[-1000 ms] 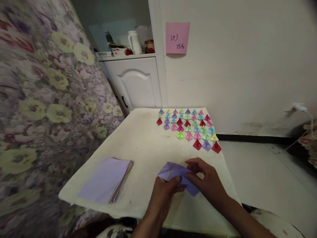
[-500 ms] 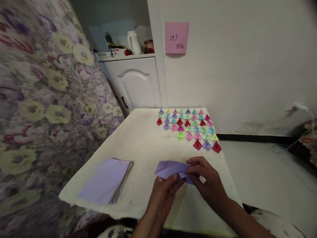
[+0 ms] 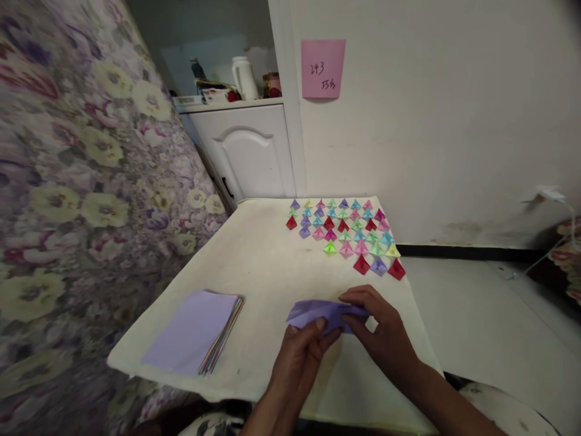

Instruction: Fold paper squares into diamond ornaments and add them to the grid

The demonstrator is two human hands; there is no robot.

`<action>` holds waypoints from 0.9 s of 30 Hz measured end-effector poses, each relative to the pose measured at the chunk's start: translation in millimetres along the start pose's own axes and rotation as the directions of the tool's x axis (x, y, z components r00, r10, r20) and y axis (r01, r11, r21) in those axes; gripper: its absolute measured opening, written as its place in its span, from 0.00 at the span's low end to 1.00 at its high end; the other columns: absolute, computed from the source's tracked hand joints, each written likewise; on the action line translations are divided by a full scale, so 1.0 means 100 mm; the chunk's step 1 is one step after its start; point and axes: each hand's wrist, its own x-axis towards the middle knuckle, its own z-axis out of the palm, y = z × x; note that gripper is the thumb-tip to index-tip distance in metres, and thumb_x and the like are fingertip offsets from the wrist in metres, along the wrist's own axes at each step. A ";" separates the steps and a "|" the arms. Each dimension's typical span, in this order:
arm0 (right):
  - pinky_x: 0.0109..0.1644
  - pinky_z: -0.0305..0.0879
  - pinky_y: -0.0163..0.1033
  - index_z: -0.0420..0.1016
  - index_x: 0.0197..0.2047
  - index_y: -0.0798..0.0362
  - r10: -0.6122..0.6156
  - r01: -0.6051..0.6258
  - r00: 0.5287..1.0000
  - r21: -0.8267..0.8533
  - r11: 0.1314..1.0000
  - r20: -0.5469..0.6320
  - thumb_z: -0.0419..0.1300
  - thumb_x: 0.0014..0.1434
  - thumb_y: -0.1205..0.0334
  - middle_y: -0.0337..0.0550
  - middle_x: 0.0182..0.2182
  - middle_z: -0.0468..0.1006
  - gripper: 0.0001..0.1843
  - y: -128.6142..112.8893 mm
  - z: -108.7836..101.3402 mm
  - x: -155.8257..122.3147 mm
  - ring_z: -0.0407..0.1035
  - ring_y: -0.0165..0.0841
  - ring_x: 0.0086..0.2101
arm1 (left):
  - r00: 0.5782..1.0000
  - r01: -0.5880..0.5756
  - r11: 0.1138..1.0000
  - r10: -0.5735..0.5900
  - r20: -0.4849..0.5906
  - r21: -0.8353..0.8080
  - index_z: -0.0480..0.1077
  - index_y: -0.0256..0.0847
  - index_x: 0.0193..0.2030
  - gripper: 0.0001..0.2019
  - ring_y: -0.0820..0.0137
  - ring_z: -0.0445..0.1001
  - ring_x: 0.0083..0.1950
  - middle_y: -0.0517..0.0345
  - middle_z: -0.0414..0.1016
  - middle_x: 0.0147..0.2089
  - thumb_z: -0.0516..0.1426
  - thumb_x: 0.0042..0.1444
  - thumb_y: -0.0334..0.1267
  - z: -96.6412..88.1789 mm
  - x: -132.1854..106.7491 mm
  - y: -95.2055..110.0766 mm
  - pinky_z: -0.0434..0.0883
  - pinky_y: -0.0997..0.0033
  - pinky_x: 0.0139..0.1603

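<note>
A creased sheet of purple origami paper (image 3: 313, 310) is held between both hands above the near part of the table. My left hand (image 3: 303, 348) pinches its lower edge, thumb on top and fingers beneath. At the paper's right end, my right hand (image 3: 379, 321) grips it between thumb and fingers. Part of the sheet is hidden behind the fingers. To the left lies a stack of square coloured paper (image 3: 190, 333) with a purple sheet on top. Beyond the hands, rows of small folded paper pieces (image 3: 345, 236) in several colours cover the far right of the table.
The table (image 3: 254, 266) has a cream cover and stands against a white wall. A floral curtain (image 3: 104, 200) hangs along its left side. Behind are a white cabinet (image 3: 252, 154) with a jug (image 3: 245, 79) above it, and a pink note (image 3: 323, 68) on the wall.
The right end of the purple paper has been folded over, and my right thumb now presses on it. My left hand stays nearly in place, still pinching the sheet.
</note>
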 end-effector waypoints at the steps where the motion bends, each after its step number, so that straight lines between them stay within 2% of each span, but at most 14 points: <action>1: 0.45 0.66 0.42 0.72 0.42 0.48 -0.005 0.005 1.000 0.000 1.000 0.004 0.57 0.53 0.71 0.45 0.40 0.71 0.13 0.00 0.00 0.00 0.67 0.37 0.42 | 1.000 -0.003 1.000 0.003 0.002 0.001 0.74 0.33 0.35 0.06 0.65 0.75 0.41 0.51 0.78 0.38 0.59 0.49 0.24 0.00 0.00 0.00 0.73 0.65 0.43; 8: 0.40 0.69 0.40 0.75 0.41 0.47 -0.086 0.087 0.996 -0.041 0.995 0.013 0.54 0.57 0.69 0.46 0.43 0.69 0.12 0.04 0.01 -0.03 0.68 0.35 0.39 | 1.000 -0.012 1.000 0.012 -0.027 -0.006 0.73 0.34 0.38 0.10 0.67 0.75 0.39 0.53 0.78 0.37 0.62 0.47 0.27 0.03 0.01 0.02 0.73 0.64 0.43; 12: 0.37 0.69 0.38 0.75 0.40 0.47 -0.079 0.080 0.996 -0.036 0.996 0.035 0.53 0.58 0.70 0.46 0.46 0.65 0.13 0.05 0.01 -0.05 0.69 0.31 0.35 | 1.000 -0.003 1.000 0.003 -0.015 -0.014 0.73 0.35 0.36 0.08 0.67 0.75 0.40 0.55 0.77 0.37 0.61 0.47 0.27 0.04 0.00 0.03 0.73 0.63 0.44; 18: 0.35 0.68 0.37 0.74 0.39 0.48 -0.062 0.062 0.998 -0.018 0.998 -0.003 0.54 0.57 0.70 0.46 0.46 0.65 0.11 0.01 0.01 -0.05 0.68 0.31 0.33 | 1.000 -0.007 0.999 0.008 0.004 -0.039 0.73 0.34 0.33 0.05 0.69 0.75 0.38 0.56 0.78 0.34 0.59 0.48 0.24 0.02 0.00 0.02 0.73 0.63 0.45; 21: 0.36 0.68 0.38 0.74 0.39 0.48 -0.042 0.041 0.999 -0.022 0.999 -0.016 0.55 0.56 0.69 0.46 0.45 0.67 0.10 0.00 0.01 -0.04 0.68 0.33 0.36 | 1.000 -0.002 0.999 0.001 -0.008 -0.053 0.73 0.33 0.29 0.05 0.71 0.75 0.36 0.57 0.78 0.31 0.59 0.48 0.22 0.01 0.00 0.02 0.72 0.60 0.48; 24: 0.41 0.67 0.40 0.71 0.42 0.47 0.039 -0.038 0.999 0.018 0.999 -0.017 0.57 0.54 0.70 0.45 0.44 0.69 0.13 0.00 0.02 -0.02 0.68 0.35 0.40 | 1.000 -0.003 0.998 0.002 -0.009 -0.055 0.74 0.33 0.28 0.05 0.71 0.75 0.34 0.57 0.77 0.28 0.59 0.48 0.22 0.01 0.00 0.03 0.71 0.59 0.48; 27: 0.42 0.66 0.39 0.70 0.46 0.47 0.219 -0.222 0.975 0.091 0.971 0.044 0.60 0.52 0.68 0.41 0.39 0.74 0.17 0.01 0.02 0.00 0.69 0.34 0.37 | 1.000 0.010 1.000 -0.010 -0.001 0.002 0.74 0.33 0.32 0.05 0.69 0.75 0.35 0.54 0.78 0.31 0.59 0.48 0.23 0.00 0.01 0.02 0.72 0.62 0.45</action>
